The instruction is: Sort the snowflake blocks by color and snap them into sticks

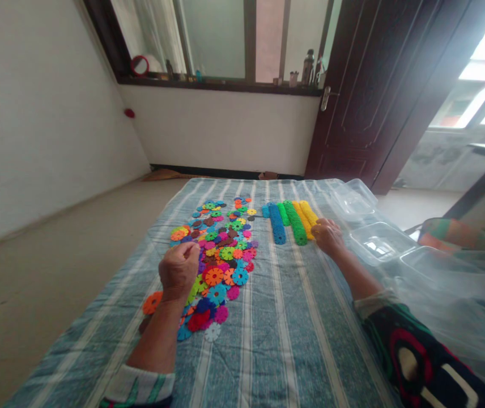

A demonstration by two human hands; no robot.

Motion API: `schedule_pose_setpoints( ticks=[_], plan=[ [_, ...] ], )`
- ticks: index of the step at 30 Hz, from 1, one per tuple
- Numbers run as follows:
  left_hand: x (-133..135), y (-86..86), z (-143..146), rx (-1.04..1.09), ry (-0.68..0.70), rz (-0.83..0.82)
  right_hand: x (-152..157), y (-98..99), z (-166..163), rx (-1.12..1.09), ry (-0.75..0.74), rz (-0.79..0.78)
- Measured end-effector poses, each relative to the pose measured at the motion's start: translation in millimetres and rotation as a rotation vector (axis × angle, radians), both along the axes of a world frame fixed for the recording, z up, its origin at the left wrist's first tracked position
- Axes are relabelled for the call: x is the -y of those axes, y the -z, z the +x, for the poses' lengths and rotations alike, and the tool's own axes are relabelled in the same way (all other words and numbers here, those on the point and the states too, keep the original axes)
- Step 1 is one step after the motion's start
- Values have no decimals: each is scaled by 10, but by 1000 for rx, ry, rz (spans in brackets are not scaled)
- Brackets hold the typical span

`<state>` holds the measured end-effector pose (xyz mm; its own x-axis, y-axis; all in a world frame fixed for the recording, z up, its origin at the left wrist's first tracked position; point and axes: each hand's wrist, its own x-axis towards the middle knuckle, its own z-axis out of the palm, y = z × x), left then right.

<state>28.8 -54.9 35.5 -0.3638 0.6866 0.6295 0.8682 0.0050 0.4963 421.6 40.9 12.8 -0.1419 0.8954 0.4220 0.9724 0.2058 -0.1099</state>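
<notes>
Many plastic snowflake discs (pixel 214 276) in mixed colours lie in a loose heap on the striped cloth. My left hand (pixel 179 271) is over the heap's left side, its fingers curled closed; whatever is in them is hidden. Right of the heap, discs are lined up by colour in rows: a blue row (pixel 277 225), a green row (pixel 295 222) and yellow rows (pixel 303 214). My right hand (pixel 328 237) is at the near end of the yellow rows, with its bent fingers closed against the discs there. Shorter light blue and green rows lie beside the longer ones.
Clear plastic boxes (pixel 382 243) stand along the table's right side, near my right forearm, with clear plastic sheeting (pixel 450 323) nearer me. The striped cloth (pixel 268 340) covers the table. Beyond are a wall with a window ledge (pixel 225 86) and a dark red door (pixel 370 85).
</notes>
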Motion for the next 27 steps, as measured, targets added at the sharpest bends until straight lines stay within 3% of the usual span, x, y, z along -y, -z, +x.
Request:
schedule_pose_setpoints(
  ticks=[4, 10, 15, 27],
  plan=[
    [-4, 6, 12, -7, 3, -16, 44, -8, -58, -2, 16, 64],
    [-12, 30, -8, -4, 11, -16, 215, 25, -277, 50, -133, 88],
    [-23, 63, -18, -22, 6, -24, 263, 81, -414, 28, -146, 111],
    [-40, 119, -7, -17, 39, -60, 289, 152, -471, 99, -197, 45]
  ],
)
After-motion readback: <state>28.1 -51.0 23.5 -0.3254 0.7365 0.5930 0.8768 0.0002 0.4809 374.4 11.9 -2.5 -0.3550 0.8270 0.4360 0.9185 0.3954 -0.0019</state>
